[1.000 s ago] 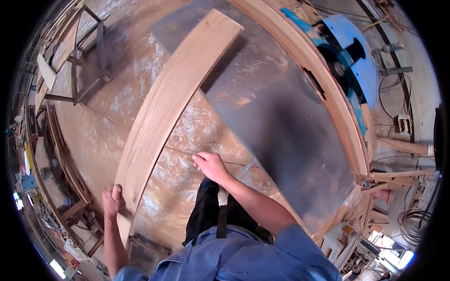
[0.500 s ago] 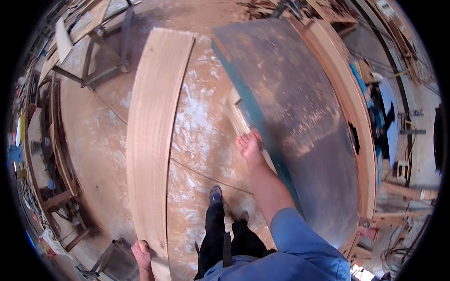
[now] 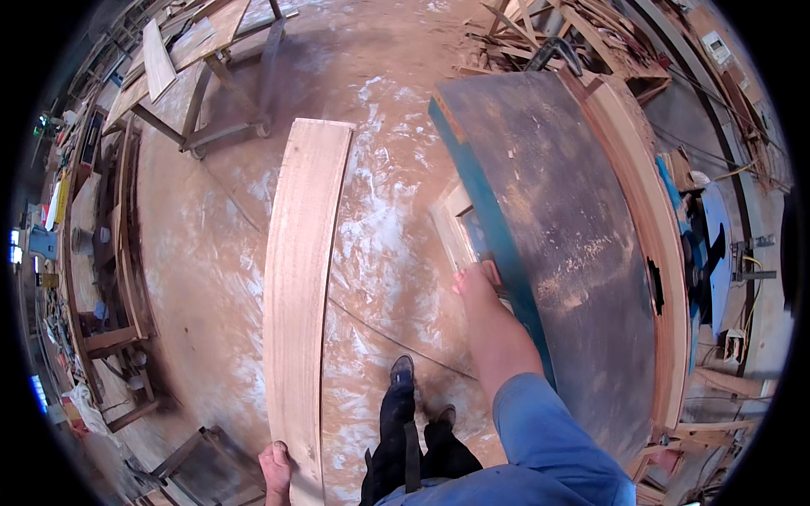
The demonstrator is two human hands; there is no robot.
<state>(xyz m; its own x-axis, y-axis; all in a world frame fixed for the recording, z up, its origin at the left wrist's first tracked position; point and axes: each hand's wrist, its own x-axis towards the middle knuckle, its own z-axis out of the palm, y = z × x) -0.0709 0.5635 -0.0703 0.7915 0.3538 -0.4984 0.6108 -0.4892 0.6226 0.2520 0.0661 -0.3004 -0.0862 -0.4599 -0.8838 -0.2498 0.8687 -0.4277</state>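
A long pale wooden plank stretches away from me on my left. My left hand grips its left edge close to the near end, the thumb lying over the top face. On the right, my right arm reaches down beside a broad dark machine table with a green side edge. My right hand is at a pale wooden frame below that edge. Its fingers are partly hidden, so whether they hold anything is unclear.
A long wooden fence runs along the table's far right side, with sawdust scattered on the tabletop. Scrap wood is piled beyond. A cable crosses the floor by my feet. A wheeled workbench stands far left.
The plank's far end sits lower in the picture, and the whole view has shifted. My left hand keeps its grip; my right hand has turned so its fingers show less, close to the frame.
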